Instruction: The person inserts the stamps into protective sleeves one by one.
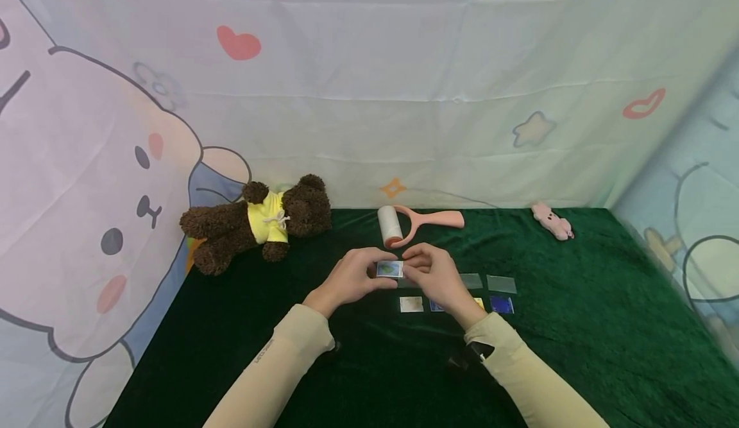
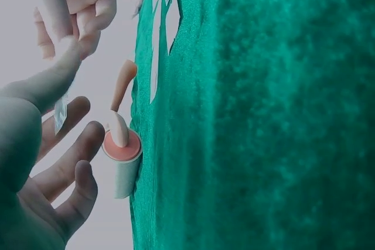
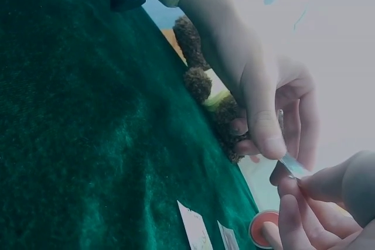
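Note:
A small card (image 1: pixel 388 269) with a blue-green picture is held up over the table between both hands. My left hand (image 1: pixel 355 274) grips it from the left, thumb on the near side and fingers on the far side. At its right end, my right hand (image 1: pixel 439 280) pinches the card with thumb and fingertips. In the right wrist view the card (image 3: pixel 293 165) shows a clear, shiny edge between the two hands. Below the hands lie a pale card (image 1: pixel 411 304) and a dark blue card (image 1: pixel 501 305); my right hand and wrist partly cover others.
Clear flat sleeves (image 1: pixel 501 284) lie in a row behind the cards on the green cloth (image 1: pixel 577 325). Farther back are a lint roller (image 1: pixel 427 219) with a pink handle, a brown teddy bear (image 1: pixel 231 226) in yellow, and a small pink toy (image 1: pixel 552 221).

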### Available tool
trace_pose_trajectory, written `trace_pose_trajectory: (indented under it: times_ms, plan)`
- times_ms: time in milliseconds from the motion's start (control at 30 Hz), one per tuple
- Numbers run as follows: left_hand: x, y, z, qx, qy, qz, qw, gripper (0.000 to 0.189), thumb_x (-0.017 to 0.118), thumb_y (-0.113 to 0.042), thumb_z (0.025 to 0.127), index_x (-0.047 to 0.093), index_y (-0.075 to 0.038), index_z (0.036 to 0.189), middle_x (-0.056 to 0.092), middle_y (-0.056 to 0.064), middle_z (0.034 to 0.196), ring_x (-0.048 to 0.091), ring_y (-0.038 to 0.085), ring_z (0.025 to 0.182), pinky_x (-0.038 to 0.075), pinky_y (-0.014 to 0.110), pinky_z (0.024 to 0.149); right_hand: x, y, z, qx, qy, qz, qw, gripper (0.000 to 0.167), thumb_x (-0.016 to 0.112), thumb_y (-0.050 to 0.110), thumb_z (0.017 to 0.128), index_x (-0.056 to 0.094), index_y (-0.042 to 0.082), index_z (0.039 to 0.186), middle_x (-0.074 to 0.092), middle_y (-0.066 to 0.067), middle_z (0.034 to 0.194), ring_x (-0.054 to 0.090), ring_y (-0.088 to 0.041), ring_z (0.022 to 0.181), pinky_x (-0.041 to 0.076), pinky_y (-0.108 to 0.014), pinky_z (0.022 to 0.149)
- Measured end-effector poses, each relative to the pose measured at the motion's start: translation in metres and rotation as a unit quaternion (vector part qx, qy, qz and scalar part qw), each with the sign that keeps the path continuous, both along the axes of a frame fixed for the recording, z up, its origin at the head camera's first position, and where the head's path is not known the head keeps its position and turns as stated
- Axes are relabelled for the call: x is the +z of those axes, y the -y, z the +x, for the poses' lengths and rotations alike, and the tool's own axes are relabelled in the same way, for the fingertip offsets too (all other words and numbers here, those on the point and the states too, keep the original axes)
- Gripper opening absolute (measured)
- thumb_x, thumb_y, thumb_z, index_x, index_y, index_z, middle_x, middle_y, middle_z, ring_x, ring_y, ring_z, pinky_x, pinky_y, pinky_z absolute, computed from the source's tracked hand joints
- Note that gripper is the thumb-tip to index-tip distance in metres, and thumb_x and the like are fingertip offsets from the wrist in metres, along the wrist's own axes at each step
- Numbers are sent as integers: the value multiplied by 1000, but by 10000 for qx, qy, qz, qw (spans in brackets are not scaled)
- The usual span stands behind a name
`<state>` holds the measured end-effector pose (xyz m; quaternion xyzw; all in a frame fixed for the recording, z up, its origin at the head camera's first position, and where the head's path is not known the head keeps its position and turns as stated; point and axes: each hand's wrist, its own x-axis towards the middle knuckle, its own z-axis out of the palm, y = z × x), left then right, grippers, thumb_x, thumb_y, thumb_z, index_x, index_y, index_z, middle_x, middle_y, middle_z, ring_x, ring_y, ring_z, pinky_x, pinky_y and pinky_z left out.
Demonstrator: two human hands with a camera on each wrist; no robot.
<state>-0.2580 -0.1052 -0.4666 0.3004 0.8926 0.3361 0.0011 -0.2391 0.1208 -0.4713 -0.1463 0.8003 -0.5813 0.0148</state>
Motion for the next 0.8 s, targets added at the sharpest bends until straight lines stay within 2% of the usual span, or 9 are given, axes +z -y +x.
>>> trace_pose_trajectory:
  times_ms: [100, 300, 567, 800]
  plan:
    - [0, 0, 0, 54, 43, 30, 10000, 41, 79, -38, 96, 73, -20, 132, 73, -5, 121, 64, 11, 92, 54, 29, 73, 0, 1, 0, 37, 40, 31, 10000, 24, 69, 7, 102, 64, -3, 123, 76, -17, 110, 76, -29, 97, 62, -42, 84]
    - [0, 0, -1, 207, -9, 186, 9996, 19, 68, -29, 105, 77, -20, 118, 75, -6, 108, 63, 10, 88, 55, 29, 77, -1, 3, -1, 153, -1, 154, 9998, 21, 68, 7, 102, 66, -1, 122, 75, -15, 109, 76, -26, 94, 63, -40, 82]
    - [-3, 0, 0, 332, 87, 213, 9992, 10, 72, -28, 102, 77, -21, 108, 71, -7, 103, 63, 10, 85, 55, 31, 75, -1, 3, -1, 49, -96, 361, 9993, 22, 70, 11, 102, 67, 0, 121, 75, -11, 111, 74, -23, 94, 62, -40, 82]
    - [-4, 1, -1, 255, -17, 465, 9986, 6, 75, -24, 100, 80, -20, 101, 70, -7, 100, 63, 8, 85, 55, 30, 76, 0, 3, -3, 32, -344, 403, 9986, 19, 71, 12, 102, 69, 3, 118, 75, -10, 111, 73, -23, 97, 60, -37, 84]
